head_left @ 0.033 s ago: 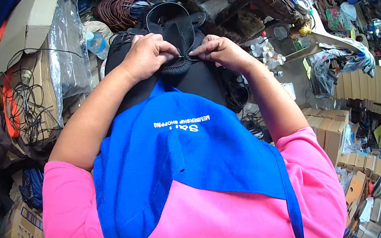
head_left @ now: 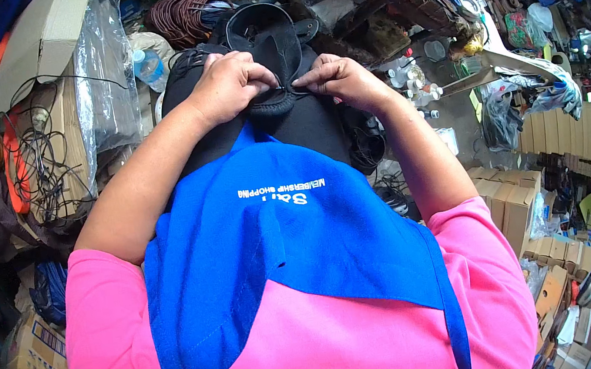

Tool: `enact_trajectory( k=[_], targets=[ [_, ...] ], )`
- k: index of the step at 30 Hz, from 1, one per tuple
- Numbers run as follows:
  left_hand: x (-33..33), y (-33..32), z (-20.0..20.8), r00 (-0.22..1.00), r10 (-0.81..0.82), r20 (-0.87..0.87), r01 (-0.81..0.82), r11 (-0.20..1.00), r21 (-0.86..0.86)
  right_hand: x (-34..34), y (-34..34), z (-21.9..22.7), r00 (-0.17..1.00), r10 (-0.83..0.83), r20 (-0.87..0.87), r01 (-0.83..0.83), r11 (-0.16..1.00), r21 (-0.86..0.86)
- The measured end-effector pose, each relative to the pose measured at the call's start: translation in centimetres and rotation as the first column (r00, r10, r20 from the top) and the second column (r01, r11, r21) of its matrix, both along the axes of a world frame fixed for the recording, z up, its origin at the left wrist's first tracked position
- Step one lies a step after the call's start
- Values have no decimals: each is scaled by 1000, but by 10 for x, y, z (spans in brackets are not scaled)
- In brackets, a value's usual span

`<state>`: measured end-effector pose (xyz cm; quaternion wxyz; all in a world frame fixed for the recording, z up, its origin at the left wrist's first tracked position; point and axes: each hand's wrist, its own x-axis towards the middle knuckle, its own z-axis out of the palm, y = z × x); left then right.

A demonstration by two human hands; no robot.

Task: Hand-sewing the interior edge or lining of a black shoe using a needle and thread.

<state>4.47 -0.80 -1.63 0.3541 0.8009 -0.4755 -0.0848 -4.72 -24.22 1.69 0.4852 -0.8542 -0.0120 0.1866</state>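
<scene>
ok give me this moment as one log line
left hand: working at black shoe | right hand: same shoe | plastic bottle: left of hands

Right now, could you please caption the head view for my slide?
Left hand and right hand handle a black shoe beyond a blue apron.

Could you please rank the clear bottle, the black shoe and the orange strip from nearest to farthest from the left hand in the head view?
From the left hand:
1. Black shoe: right at its fingertips.
2. Clear bottle: off to its left.
3. Orange strip: much farther left.
</scene>
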Motion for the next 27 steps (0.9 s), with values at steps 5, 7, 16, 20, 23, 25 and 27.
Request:
enact_trajectory(
  k=[5, 7, 16, 20, 23, 25, 27],
  targets=[
    [14, -7, -5, 994, -109, 23, 111, 990, -86, 4, 4, -2, 987, 98, 130, -84, 991, -105],
    [12, -5, -5, 993, -96, 68, 102, 990, -101, 1, 2, -9, 975, 88, 206, -69, 993, -98],
    [-1, 19, 5, 989, 80, 128, -75, 996, -48, -13, 12, 1, 953, 58, 297, 25, 963, -267],
    [-1, 16, 6, 998, 42, 47, -39, 998, -44, -8, 5, -4, 990, 7, 139, 4, 997, -74],
    [-6, 9, 11, 999, 25, 44, -25, 1000, -1, -5, 6, -1, 995, 16, 98, -9, 998, -64],
    [-9, 10, 13, 998, 39, 38, -38, 999, -32, -8, 9, 1, 990, -4, 142, 17, 996, -86],
    [-14, 13, 13, 998, 52, 30, -50, 997, -61, -12, 14, 3, 983, -24, 183, 44, 993, -105]
  ],
)
